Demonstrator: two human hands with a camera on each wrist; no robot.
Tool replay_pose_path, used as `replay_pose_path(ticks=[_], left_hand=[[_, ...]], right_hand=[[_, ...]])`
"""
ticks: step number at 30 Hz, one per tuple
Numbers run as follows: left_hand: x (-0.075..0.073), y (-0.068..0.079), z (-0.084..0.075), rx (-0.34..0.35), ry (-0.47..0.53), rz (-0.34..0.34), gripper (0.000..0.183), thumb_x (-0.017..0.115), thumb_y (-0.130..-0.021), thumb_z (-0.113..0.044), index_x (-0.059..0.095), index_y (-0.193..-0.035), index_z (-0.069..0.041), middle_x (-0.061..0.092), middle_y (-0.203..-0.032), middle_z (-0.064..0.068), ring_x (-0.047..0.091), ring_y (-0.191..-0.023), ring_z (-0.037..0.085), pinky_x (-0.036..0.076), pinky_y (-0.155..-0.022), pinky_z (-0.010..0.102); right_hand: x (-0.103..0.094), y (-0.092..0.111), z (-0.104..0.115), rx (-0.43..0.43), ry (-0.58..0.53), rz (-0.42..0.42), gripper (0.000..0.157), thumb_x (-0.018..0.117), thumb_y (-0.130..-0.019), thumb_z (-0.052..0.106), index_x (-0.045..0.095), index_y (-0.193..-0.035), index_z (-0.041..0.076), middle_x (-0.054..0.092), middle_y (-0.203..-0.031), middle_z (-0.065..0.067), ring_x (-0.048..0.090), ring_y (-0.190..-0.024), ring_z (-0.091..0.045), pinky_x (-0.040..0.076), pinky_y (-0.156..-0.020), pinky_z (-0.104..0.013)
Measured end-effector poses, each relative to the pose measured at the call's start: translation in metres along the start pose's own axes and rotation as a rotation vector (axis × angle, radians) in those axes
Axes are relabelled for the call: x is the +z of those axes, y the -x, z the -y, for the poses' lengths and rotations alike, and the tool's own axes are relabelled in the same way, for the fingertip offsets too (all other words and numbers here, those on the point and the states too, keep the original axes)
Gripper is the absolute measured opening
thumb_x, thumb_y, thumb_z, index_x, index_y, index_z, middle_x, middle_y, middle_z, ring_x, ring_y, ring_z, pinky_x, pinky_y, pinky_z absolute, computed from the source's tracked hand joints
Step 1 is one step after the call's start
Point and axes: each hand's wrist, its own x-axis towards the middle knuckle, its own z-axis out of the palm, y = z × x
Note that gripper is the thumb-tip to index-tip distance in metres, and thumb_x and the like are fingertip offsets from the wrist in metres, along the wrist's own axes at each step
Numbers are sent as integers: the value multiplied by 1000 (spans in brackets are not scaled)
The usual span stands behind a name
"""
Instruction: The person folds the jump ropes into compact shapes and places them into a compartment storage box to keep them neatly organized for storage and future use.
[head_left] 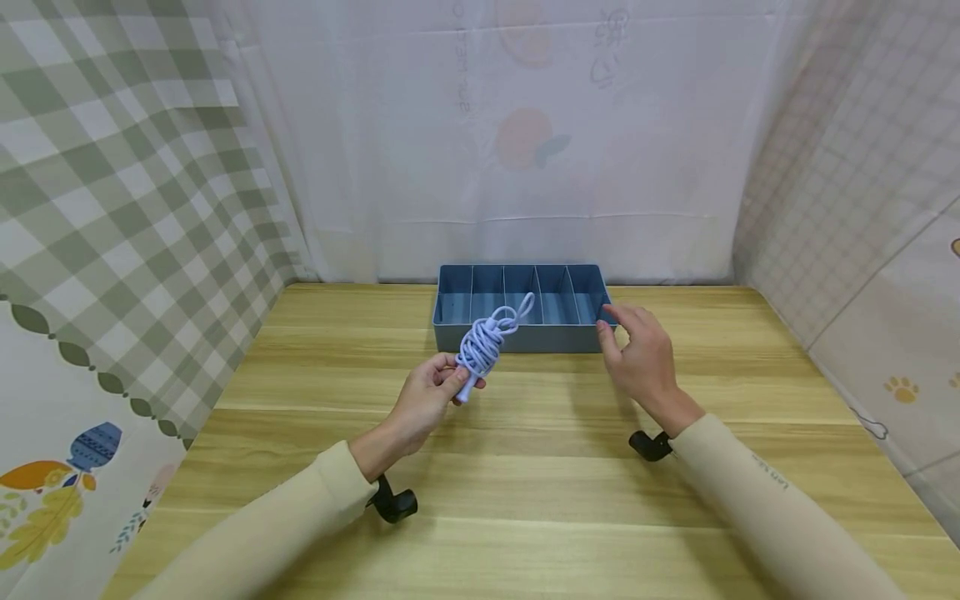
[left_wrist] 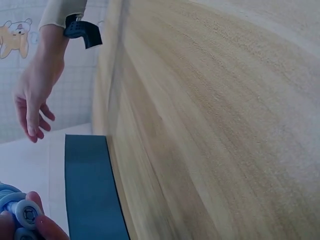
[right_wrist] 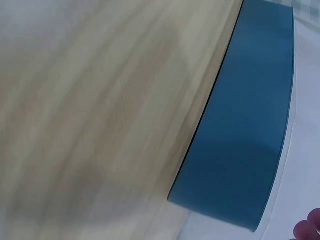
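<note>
My left hand (head_left: 423, 400) pinches a pale blue jump rope (head_left: 482, 346) wound into a bundle, with a loop sticking out at its upper end. In the left wrist view, the round end of one handle (left_wrist: 28, 212) shows between the fingertips. Behind the rope stands a blue-grey divided box (head_left: 525, 337) with several compartments in a row; the rope covers part of its front wall. My right hand (head_left: 641, 354) is held near the box's right front corner, thumb and fingers apart, with nothing between them. Only fingertips (right_wrist: 312, 227) of it show in the right wrist view.
The box stands at the back of the wooden table (head_left: 525, 483), near a white hanging cloth (head_left: 420, 150). A green checked cloth (head_left: 135, 167) borders the left side, a printed one (head_left: 862, 275) the right. Each wrist wears a black camera mount (head_left: 393, 504).
</note>
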Motion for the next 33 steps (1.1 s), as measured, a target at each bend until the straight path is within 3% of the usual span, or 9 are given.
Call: replay_pose_path(ticks=[5, 13, 24, 33], left_hand=[[1, -2, -2, -17, 13, -9, 13, 56, -105, -3, 63, -113, 5, 74, -102, 17, 67, -90, 25, 53, -74, 28], [-2, -8, -4, -23, 40, -32, 16, 60, -103, -3, 65, -114, 8, 72, -104, 22, 71, -92, 30, 57, -73, 28], [-5, -15, -6, -38, 37, -57, 19, 60, -104, -7, 66, -116, 7, 71, -107, 25, 70, -86, 21, 58, -77, 32], [-4, -16, -7, -34, 37, -84, 17, 60, -104, -7, 66, -113, 7, 73, -101, 21, 69, -79, 19, 58, -74, 30]], right_hand=[[0, -5, -11, 1, 10, 44, 28, 69, -96, 7, 70, -121, -5, 67, -122, -24, 61, -111, -44, 50, -89, -60], [2, -9, -27, 20, 46, 128, 30, 68, -98, 10, 70, -126, -2, 64, -134, -21, 59, -118, -43, 50, -88, -61], [3, -7, -47, 89, 77, 300, 36, 61, -104, 18, 65, -134, -1, 57, -144, -21, 54, -129, -46, 45, -101, -63], [6, -7, -53, 131, 94, 337, 37, 58, -105, 21, 65, -132, -2, 57, -145, -18, 57, -126, -45, 47, -98, -61]])
